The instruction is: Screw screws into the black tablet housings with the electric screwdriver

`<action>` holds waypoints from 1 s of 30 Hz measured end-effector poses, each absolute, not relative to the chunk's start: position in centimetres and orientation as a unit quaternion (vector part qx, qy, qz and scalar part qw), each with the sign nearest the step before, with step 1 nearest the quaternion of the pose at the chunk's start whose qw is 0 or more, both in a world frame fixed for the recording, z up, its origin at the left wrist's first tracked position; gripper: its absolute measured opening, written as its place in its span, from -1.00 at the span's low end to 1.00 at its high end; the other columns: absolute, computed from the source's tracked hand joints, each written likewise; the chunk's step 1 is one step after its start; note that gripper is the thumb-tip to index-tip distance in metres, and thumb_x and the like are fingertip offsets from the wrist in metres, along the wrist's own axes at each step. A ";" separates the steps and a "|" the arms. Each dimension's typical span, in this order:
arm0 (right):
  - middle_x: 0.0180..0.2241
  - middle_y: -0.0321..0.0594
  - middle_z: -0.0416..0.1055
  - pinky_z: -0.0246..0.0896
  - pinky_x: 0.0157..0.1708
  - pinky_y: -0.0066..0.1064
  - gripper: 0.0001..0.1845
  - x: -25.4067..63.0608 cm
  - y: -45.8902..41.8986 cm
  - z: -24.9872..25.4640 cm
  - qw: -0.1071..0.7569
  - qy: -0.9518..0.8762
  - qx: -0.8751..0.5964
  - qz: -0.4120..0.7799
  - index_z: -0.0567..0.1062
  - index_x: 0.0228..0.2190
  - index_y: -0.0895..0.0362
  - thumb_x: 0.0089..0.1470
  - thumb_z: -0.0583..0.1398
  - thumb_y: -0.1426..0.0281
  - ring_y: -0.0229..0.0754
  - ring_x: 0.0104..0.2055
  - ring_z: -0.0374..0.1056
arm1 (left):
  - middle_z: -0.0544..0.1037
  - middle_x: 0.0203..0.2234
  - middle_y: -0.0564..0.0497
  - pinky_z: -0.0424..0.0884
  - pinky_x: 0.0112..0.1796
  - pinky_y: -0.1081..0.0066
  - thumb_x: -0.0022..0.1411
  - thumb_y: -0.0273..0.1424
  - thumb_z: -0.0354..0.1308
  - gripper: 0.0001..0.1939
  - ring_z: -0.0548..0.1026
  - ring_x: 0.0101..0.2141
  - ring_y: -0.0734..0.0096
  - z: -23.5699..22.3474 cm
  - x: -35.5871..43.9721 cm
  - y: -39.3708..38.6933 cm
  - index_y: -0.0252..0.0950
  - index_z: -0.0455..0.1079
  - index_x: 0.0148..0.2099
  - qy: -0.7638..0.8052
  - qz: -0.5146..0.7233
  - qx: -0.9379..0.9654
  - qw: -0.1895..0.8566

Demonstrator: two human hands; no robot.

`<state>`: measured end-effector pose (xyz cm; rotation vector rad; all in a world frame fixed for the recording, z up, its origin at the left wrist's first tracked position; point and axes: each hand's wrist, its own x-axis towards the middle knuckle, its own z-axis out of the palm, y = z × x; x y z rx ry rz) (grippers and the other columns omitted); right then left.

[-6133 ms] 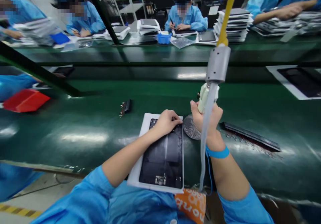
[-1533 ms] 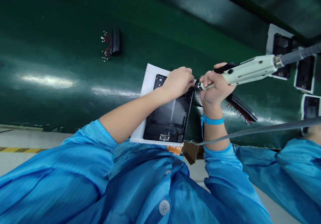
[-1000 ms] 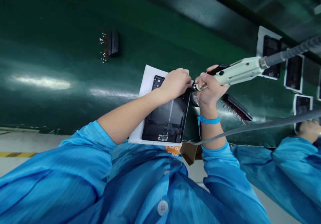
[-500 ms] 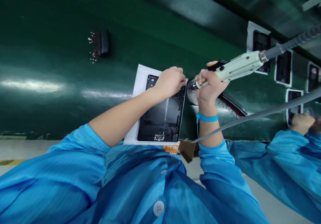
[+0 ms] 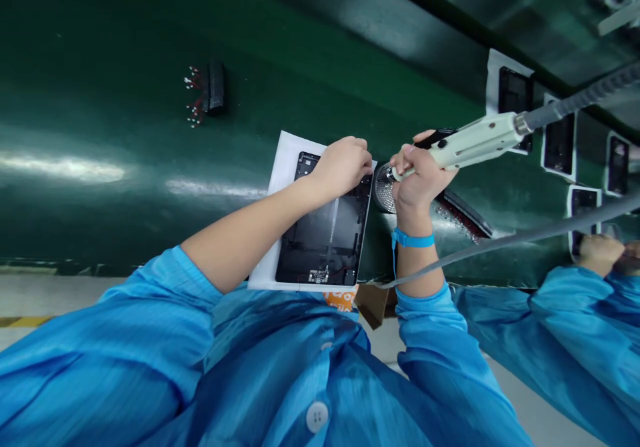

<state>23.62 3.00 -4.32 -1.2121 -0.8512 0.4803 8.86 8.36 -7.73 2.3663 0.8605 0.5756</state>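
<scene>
**L hand (image 5: 340, 165) on tablet (image 5: 320, 247), R hand (image 5: 420, 183) w/ gun (image 5: 475, 143) at its corner**

Tablet lies face down, dark back w/ bare patches showing, on a white sheet (image 5: 286, 163) close to the near edge of the bench (image 5: 100, 100). A small circuit board shows at the tablet's end nearest the person. Plenty of open bench on the left, out to a black pin strip (image 5: 215, 90). Room on the right is tight: a round mesh disc (image 5: 384, 190) sits right against the tablet's edge, and a long dark strip (image 5: 463, 217) lies just past the R wrist.

L fingers (image 5: 350, 147) are together, curled over the tablet's far right corner; can't tell if they pinch anything there. R fingers (image 5: 407, 160) are wrapped tight round the gun, its metal tip just off the corner, above the disc. Hands nearly touch. Hose (image 5: 575, 107) runs off right. Blue strap (image 5: 413, 239) on R wrist. Another person's hand (image 5: 600, 253) and sleeve (image 5: 565, 320) are far right, by a row of tablets on white sheets (image 5: 515, 93).
</scene>
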 end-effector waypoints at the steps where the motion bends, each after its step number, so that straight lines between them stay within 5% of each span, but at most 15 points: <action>1: -0.52 -0.57 0.06 0.27 -0.50 -0.31 -0.65 23.5 2.9 -3.9 0.713 -0.381 -0.550 0.210 0.38 -0.26 -0.07 0.13 0.42 0.12 -0.33 -0.63 0.04 | 0.72 -0.17 -0.19 0.52 0.00 0.13 0.56 -0.39 0.28 -0.76 0.64 -0.03 0.04 -7.8 8.9 8.4 -0.29 0.80 -0.09 0.320 0.216 0.880 0.276; 10: -0.56 -0.59 -0.07 0.26 -0.54 -0.34 -0.71 21.3 2.5 -2.4 0.710 -0.400 -0.534 0.226 0.39 -0.26 -0.08 0.14 0.36 0.11 -0.32 -0.67 0.04 | 0.72 -0.21 -0.16 0.51 -0.06 0.17 0.49 -0.45 0.30 -0.78 0.68 -0.06 0.06 -7.8 9.4 8.7 -0.27 0.80 -0.16 0.334 0.228 0.866 0.294; 19: -0.59 -0.62 -0.09 0.24 -0.57 -0.39 -0.76 21.3 2.4 -2.1 0.730 -0.401 -0.505 0.225 0.44 -0.26 -0.05 0.16 0.37 0.18 -0.34 -0.70 0.04 | 0.77 -0.06 0.00 0.51 0.01 0.24 0.31 -0.49 0.48 -0.73 0.72 -0.01 0.16 -7.1 7.3 10.5 -0.12 0.83 0.01 0.191 0.200 0.884 0.376; 30: -0.61 -0.61 -0.13 0.21 -0.59 -0.31 -0.74 20.9 2.1 -1.5 0.722 -0.400 -0.516 0.227 0.43 -0.29 -0.09 0.10 0.38 0.13 -0.30 -0.70 -0.03 | 0.80 -0.21 0.05 0.43 -0.09 0.27 0.35 -0.39 0.52 -0.94 0.69 -0.07 0.20 -6.9 7.7 10.2 -0.10 0.81 -0.21 0.199 0.203 0.881 0.379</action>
